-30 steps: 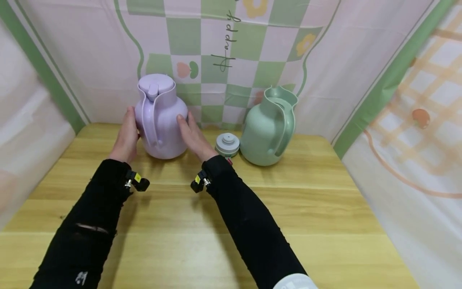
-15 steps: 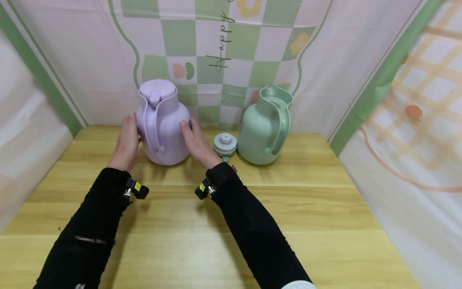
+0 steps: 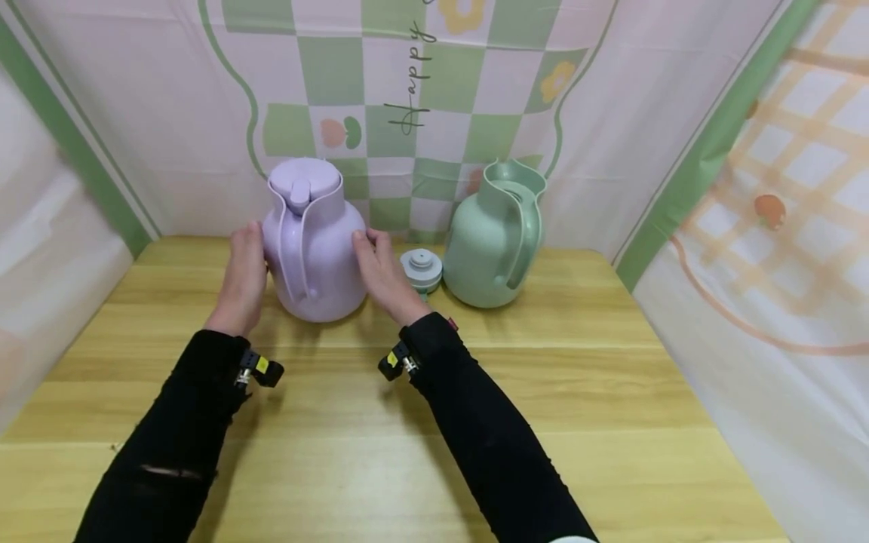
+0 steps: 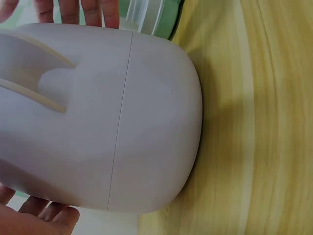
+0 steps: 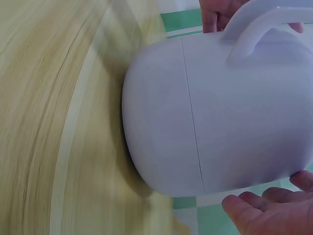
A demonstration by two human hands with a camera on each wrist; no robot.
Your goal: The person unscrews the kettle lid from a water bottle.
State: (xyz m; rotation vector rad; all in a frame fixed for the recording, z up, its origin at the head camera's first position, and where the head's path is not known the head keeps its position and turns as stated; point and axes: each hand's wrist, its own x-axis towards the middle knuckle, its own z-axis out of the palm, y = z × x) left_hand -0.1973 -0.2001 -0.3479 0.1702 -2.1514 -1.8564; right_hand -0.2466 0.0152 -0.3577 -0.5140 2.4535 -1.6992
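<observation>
A lilac thermos jug (image 3: 336, 260) stands upright on the table at the back left, its lid on and its handle facing me. My left hand (image 3: 241, 277) holds its left side, and my right hand (image 3: 390, 277) grips the other side with the thumb in front. Both wrist views show the jug's smooth lower body (image 4: 156, 117) close against the wood. In the right wrist view, the right hand's fingers (image 5: 264, 205) lie along the jug's side. The far parts of the fingers are hidden behind the jug in the head view.
Just right of my right hand stands a grey-topped stopper (image 3: 421, 265), partly covered by that hand. Beside it is a green thermos jug (image 3: 475, 249), open-topped with its handle turned right. A patterned cloth (image 3: 333, 72) hangs behind the wooden table (image 3: 570, 400).
The lilac jug has shifted slightly toward me and to the right, with both hands staying on its sides. The head view has also turned a little.
</observation>
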